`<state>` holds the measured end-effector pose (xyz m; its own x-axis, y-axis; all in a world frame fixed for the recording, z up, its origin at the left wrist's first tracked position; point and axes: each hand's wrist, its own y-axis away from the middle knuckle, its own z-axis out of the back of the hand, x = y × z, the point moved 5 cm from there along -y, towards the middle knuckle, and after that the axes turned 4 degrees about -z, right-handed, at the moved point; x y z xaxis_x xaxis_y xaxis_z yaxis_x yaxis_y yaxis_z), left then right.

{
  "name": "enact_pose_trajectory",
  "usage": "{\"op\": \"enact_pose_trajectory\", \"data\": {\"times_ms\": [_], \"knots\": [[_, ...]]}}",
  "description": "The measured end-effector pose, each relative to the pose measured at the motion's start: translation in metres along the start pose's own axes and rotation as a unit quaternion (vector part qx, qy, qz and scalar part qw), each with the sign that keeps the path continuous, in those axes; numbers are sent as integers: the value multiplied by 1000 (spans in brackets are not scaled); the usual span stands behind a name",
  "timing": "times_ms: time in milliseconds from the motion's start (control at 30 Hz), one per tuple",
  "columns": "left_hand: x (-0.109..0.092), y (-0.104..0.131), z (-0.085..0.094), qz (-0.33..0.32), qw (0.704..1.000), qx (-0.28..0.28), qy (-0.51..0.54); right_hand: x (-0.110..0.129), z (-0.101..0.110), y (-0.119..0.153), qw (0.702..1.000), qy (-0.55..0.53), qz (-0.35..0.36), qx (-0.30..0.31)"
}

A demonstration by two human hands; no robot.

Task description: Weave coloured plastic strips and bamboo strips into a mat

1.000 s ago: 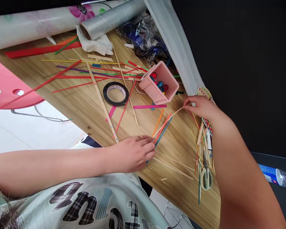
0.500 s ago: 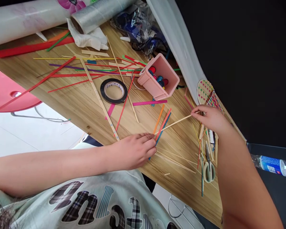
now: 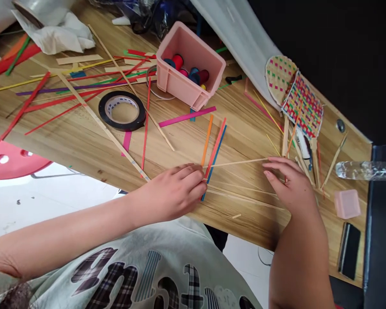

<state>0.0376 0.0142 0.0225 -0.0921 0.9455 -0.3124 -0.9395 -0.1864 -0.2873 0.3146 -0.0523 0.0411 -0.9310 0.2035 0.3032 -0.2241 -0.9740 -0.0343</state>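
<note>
My left hand (image 3: pixel 180 191) presses on the lower ends of an orange strip (image 3: pixel 207 139), a red strip (image 3: pixel 218 143) and a blue strip (image 3: pixel 219 148), its fingers together over them. A thin natural strip (image 3: pixel 241 163) crosses the coloured strips and runs right to my right hand (image 3: pixel 287 182). The fingertips of my right hand touch its far end, the thumb held apart below. More thin natural strips (image 3: pixel 244 198) lie below, between the hands.
A pink bin (image 3: pixel 191 64) with thread spools stands behind. Black tape (image 3: pixel 122 110) and many coloured strips lie left. At the right are woven pieces (image 3: pixel 304 105), a pink box (image 3: pixel 347 204), a black phone (image 3: pixel 349 251) and a plastic bottle (image 3: pixel 366 171).
The view has shifted right. My right hand has come lower relative to my left, and the natural strip now lies flatter. Its thumb has moved away from the fingers.
</note>
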Motion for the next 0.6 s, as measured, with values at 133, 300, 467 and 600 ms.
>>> {"op": "enact_pose_trajectory", "data": {"times_ms": [133, 300, 467, 600], "knots": [[1, -1, -2, 0, 1000, 12, 9, 66, -18, -3, 993, 86, 82, -26], [0, -2, -4, 21, 999, 40, 15, 96, -42, -1, 987, 47, 153, 11], [-1, -2, -4, 24, 999, 40, 24, 90, -45, 7, 983, -2, 182, 28], [-1, -1, -3, 20, 998, 46, 40, 89, -46, 10, 979, -31, 193, 61]]}}
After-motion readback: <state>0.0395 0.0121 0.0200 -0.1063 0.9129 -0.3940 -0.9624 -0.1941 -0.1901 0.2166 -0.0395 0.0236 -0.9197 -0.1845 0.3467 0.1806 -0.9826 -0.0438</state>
